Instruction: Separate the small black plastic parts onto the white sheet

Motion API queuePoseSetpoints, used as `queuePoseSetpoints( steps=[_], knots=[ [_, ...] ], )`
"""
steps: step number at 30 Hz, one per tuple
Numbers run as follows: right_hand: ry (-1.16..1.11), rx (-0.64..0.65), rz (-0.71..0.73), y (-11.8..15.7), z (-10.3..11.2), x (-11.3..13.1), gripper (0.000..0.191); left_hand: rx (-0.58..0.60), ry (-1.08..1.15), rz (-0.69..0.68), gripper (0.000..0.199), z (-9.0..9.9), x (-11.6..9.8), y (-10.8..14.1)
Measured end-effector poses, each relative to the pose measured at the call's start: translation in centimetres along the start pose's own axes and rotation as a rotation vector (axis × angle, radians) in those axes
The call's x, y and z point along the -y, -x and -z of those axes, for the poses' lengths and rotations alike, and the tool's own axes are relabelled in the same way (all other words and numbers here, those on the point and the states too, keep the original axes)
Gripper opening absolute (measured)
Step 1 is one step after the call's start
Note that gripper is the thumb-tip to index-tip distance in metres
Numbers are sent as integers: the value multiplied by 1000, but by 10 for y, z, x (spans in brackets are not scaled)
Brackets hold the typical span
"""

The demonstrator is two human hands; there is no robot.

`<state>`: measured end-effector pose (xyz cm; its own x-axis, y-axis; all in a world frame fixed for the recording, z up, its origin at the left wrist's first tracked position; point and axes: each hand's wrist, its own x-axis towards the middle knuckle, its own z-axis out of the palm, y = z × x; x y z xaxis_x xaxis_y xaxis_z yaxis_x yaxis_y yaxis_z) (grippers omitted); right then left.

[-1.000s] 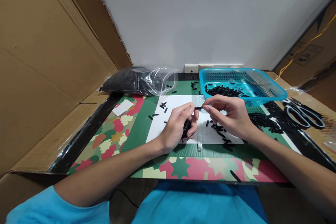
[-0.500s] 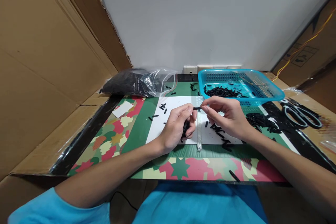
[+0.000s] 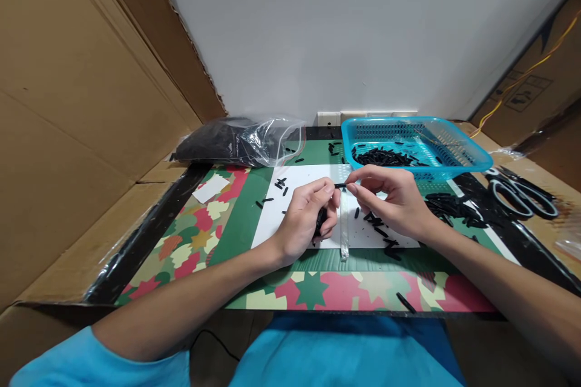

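- Two bare hands meet over the middle of a bench (image 3: 136, 242), one slim black piece (image 3: 340, 185) stretched level between them above a white sheet (image 3: 267, 233).
- The left hand (image 3: 308, 211) pinches one end between thumb and forefinger, its other fingers curled around a clutch of black pieces (image 3: 321, 221).
- The right hand (image 3: 393, 196) closes thumb and forefinger on the opposite end — its other fingers bend loosely, and whether they hold anything cannot be told.
- Work appears well short of done: one piece is in hand, others wait in the left fist, and more lie loose (image 3: 379, 230) on the sheet.
- A heap (image 3: 384, 157) sits in a blue basket (image 3: 481, 162) at the bench's far right corner, a second pile (image 3: 454, 208) nearer the right edge — which of them, if any, is finished does not show.
- The piece looks straight, narrow and dark, like its neighbours; finer detail is too small to read.
- One stray piece (image 3: 405, 302) lies at the front edge.
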<state>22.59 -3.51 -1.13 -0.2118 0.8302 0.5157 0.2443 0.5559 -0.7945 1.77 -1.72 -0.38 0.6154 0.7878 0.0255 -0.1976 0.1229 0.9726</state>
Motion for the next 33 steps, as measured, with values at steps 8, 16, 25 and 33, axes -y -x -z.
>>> queuePoseSetpoints(
  steps=[8,16,25,33],
  knots=[
    [4,9,-13,0,0,1,17,10,16,16,38,0,1,-2],
    [-6,37,-34,0,0,1,22,26,30,-1,40,1,2,-2],
    [205,97,33,0,2,-3,18,-63,27,11,44,2,1,-6],
    [870,452,453,-5,11,-16,28,-170,118,62,38,2,0,-9]
  ],
)
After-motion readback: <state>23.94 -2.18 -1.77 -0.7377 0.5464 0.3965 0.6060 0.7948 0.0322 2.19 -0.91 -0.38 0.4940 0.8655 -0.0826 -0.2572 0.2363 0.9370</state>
